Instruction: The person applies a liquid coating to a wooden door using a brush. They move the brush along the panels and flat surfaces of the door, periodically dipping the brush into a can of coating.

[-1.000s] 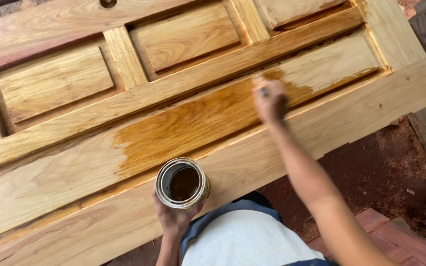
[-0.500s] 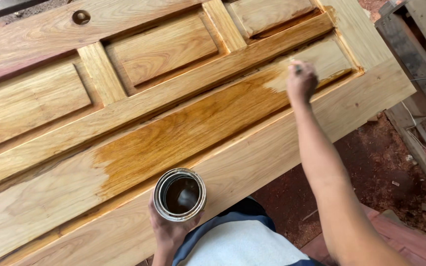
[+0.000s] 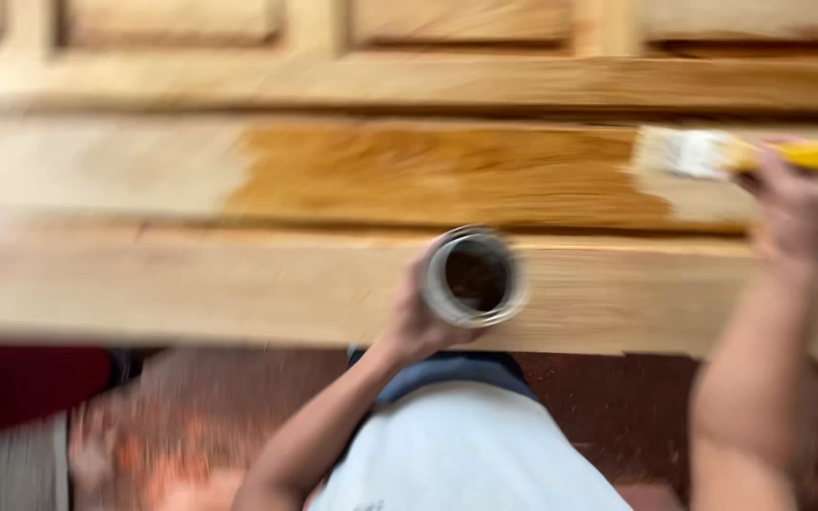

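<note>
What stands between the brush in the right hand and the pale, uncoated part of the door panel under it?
Nothing visible does. The brush in the right hand lies right over the pale part of the panel, past the darker coated patch. The left hand holds the open can lower down, clear of it.

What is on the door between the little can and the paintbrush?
In the head view, only wood lies between the can and the paintbrush: a pale rail of the door, then the edge of the darker, freshly coated patch. Nothing else sits there.
</note>
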